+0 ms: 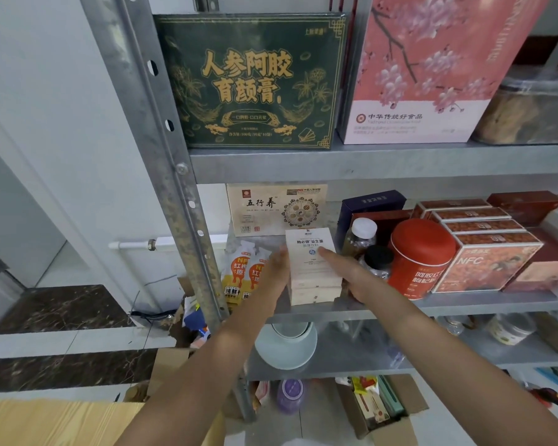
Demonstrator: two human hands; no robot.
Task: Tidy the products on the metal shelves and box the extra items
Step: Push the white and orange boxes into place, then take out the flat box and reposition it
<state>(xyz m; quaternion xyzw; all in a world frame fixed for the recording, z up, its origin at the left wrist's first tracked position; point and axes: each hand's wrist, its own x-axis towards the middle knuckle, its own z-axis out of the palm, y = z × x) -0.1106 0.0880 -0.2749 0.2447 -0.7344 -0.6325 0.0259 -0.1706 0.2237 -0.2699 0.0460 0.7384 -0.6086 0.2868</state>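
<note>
Off to my left I see a white wall (45, 91), a pipe (132, 244) with a brass fitting (151, 244) along it, a dark marble ledge (55, 309) below, loose cables (149, 313) beside that, and a yellow wooden surface (45, 423) nearest me.

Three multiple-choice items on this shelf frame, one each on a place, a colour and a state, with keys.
1. The red tin stands: A on the floor; B on the middle shelf, beside the black-capped bottle; C inside a carton.
2. The gold-lettered box is: A dark green; B blue; C white.
3. The stack of white boxes is: A untouched; B tipped over; C held between the left hand and the right hand.
Answers: B, the tin sits right of that bottle; A, its face is dark green; C, a hand lies against each side.
</note>
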